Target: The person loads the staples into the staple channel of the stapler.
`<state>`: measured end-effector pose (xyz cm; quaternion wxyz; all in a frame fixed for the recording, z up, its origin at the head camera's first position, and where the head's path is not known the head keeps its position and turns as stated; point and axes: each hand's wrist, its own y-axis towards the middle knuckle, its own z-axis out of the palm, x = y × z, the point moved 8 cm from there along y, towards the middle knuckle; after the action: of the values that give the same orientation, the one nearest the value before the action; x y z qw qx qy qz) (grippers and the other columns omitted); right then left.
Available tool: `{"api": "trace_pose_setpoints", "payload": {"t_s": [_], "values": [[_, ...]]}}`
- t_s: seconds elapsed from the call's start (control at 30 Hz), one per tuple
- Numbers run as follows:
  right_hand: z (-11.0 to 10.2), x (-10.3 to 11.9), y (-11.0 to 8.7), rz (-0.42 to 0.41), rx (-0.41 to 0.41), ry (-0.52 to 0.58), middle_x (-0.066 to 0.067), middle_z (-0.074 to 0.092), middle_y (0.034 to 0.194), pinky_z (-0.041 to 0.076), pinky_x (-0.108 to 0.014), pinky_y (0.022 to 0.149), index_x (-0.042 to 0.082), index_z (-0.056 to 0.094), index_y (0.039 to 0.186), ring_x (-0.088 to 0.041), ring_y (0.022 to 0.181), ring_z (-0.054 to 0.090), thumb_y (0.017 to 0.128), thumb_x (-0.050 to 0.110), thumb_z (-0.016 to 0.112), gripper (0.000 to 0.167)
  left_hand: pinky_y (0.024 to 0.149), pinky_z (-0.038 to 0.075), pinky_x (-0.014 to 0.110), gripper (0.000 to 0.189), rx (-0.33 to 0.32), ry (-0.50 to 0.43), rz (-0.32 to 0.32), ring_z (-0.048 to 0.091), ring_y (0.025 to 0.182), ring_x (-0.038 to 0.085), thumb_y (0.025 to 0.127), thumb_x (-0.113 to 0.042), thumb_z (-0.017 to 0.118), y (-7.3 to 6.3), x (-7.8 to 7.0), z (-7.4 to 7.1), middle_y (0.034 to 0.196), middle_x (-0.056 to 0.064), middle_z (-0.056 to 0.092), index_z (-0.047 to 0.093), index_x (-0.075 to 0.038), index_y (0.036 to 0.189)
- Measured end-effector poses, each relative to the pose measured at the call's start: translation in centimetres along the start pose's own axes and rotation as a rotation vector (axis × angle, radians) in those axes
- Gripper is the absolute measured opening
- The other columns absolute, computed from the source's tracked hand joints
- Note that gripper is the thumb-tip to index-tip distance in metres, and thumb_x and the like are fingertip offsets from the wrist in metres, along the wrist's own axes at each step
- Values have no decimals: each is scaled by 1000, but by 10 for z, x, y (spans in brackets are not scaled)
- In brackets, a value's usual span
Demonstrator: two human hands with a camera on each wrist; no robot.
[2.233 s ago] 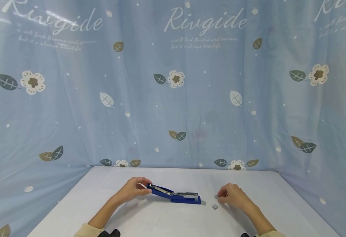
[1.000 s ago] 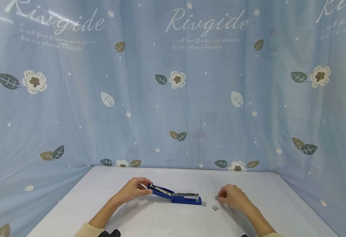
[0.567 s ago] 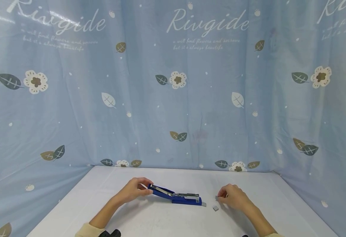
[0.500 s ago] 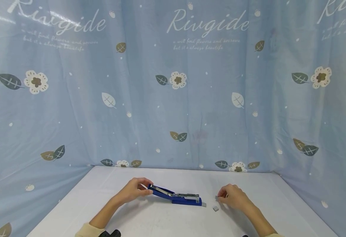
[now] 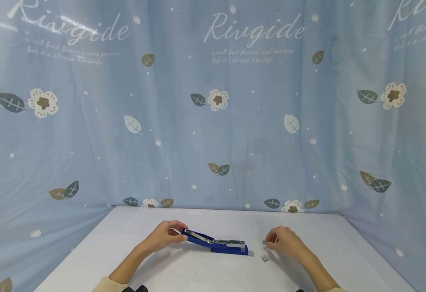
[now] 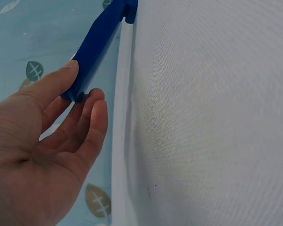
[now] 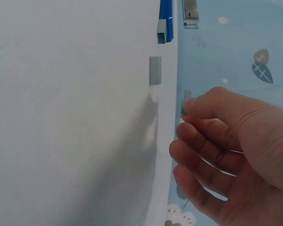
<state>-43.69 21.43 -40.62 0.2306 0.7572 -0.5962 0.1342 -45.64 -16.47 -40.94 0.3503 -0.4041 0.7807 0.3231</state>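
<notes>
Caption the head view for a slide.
Left hand holds an open stapler; right hand pinches a grey block, another lies on the table.

Your right hand (image 5: pixel 287 242) partly hides its pinched gray piece (image 7: pixel 187 95) | left wrist view: top edge cuts blue stapler (image 6: pixel 96 44) | head view: bottom edge cuts your left sleeve (image 5: pixel 110 285)

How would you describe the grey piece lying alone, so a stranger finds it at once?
On the white table, go from the opened blue stapler toward the right hand. The small grey piece lies below its fingertips in the head view. Unlike the grey block at the stapler's end and the pinched one, it lies apart.
</notes>
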Motion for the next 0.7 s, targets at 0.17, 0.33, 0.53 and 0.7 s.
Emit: {"api": "trace_pose_setpoints", "payload": {"t_s": [0.17, 0.33, 0.53, 0.7], "values": [[0, 7, 1, -17, -1, 4, 7, 62, 69, 41, -22, 58, 16, 71, 79, -10, 63, 52, 79, 13, 78, 7, 69, 54, 20, 35, -4, 8, -7, 66, 81, 13, 89, -21, 73, 0, 1, 0, 102, 12, 69, 66, -3, 119], [1, 10, 2, -10, 13, 6, 7, 61, 69, 41, -22, 58, 16, 71, 79, -10, 64, 52, 80, 13, 77, 7, 69, 54, 19, 36, -2, 7, -5, 66, 83, 15, 89, -20, 73, 0, 0, 0, 103, 13, 68, 65, -3, 119], [-1, 18, 4, -56, 2, 5, 7, 62, 70, 41, -22, 58, 16, 71, 79, -11, 64, 52, 80, 13, 77, 7, 69, 53, 19, 36, -3, 16, -8, 66, 84, 17, 89, -20, 73, -1, -3, 0, 103, 13, 68, 65, -2, 119], [-2, 23, 6, -98, 1, 10, 7, 62, 70, 42, -21, 56, 16, 71, 80, -10, 64, 53, 81, 13, 77, 6, 68, 53, 19, 37, -4, 22, -7, 66, 83, 17, 89, -20, 73, -1, -3, 0, 102, 13, 68, 65, -2, 120]]}}
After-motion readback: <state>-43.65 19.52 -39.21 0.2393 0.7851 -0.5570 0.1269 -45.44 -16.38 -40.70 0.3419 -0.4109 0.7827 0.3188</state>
